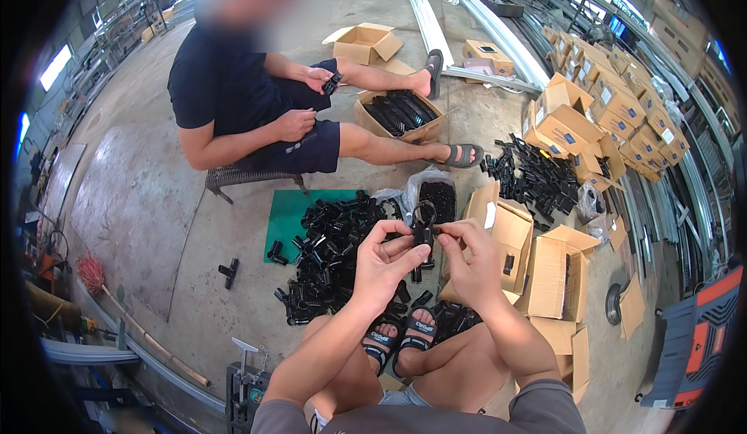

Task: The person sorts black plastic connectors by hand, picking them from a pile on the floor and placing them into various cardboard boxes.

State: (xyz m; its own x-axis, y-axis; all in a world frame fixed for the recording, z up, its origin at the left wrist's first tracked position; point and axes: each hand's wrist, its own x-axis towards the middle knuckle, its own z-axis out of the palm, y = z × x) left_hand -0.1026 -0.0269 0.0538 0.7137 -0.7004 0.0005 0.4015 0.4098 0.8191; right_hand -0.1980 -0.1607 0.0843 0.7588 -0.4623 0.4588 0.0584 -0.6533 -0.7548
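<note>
1. The person in front of me is holding up a black pipe-like fitting with a round open ring at its top, keeping it above the floor between the knees.
2. The left hand is gripping it from the left, thumb and fingertips closing on its body. The right hand is bringing thumb and forefinger close together at its right edge; I cannot tell whether that grip is taking the fitting itself or some small part.
3. This one piece looks to be midway through handling, as both hands are working at it.
4. Much appears to be left: a large heap of loose black fittings is lying on a green flat sheet and the floor, and a second heap of black pieces is lying farther right.
5. Some seems done: a brown open cardboard box between the co-worker's legs is holding black pieces in neat rows, and the co-worker's hand is holding another small black piece.
6. Brown stacked cardboard boxes are standing at the right; I cannot see inside most, so I am not counting them either way.
</note>
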